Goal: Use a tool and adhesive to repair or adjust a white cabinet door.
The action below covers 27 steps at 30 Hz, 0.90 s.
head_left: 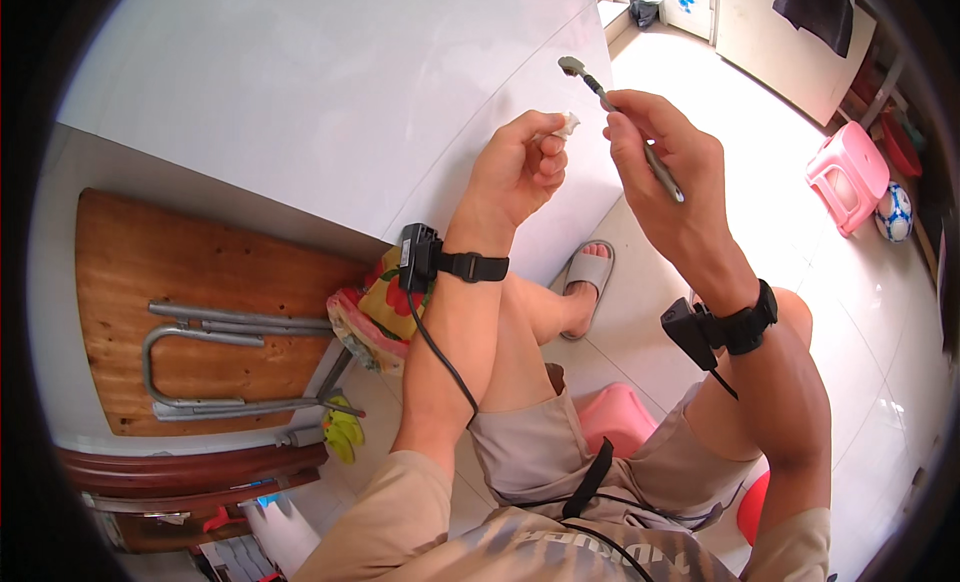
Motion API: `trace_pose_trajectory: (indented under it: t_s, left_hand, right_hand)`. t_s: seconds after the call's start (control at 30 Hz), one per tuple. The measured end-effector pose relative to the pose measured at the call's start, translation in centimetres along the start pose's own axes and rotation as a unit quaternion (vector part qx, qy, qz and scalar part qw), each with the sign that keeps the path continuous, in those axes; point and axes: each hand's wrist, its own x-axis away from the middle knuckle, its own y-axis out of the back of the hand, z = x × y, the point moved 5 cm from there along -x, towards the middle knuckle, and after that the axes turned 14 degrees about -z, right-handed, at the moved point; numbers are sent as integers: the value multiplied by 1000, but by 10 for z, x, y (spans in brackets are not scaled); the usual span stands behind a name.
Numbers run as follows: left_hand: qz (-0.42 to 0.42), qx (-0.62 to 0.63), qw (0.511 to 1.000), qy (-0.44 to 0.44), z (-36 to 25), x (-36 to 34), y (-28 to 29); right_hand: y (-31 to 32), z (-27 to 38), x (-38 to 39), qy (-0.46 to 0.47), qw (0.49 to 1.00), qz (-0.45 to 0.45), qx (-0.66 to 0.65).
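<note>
My right hand (670, 152) is closed round the slim greyish handle of what looks like a razor (660, 170). Its small angled head points up and to the left, clear of my fingers. To the left of it, my left hand (522, 162) pinches a small crumpled piece of white tissue (570, 125) between thumb and fingers. The tissue and the razor are apart. Both hands are raised in front of the smooth white tabletop (330, 92). A black strap with a small dark device goes round each wrist.
A folded wooden table (200, 252) with grey metal legs leans at the left, near a colourful bag (385, 307). My slippered foot (587, 282) rests on the tiles. A pink stool (850, 177) and a ball (893, 214) stand at the far right.
</note>
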Motion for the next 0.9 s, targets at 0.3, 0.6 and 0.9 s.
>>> trace_pose_trajectory:
  t_s: [0.3,0.6,0.9]
  left_hand:
    - [0,14,1000,-15,-3,1,8]
    - [-144,-241,936,-211,-8,68,13]
    - [-297,-594,468,-583,-55,99,41]
  right_hand:
    - [1,2,-3,-19,1000,18,17]
    - [-10,-15,5,-68,996,34,-48]
    - [-61,-15,22,-131,982,46,-126]
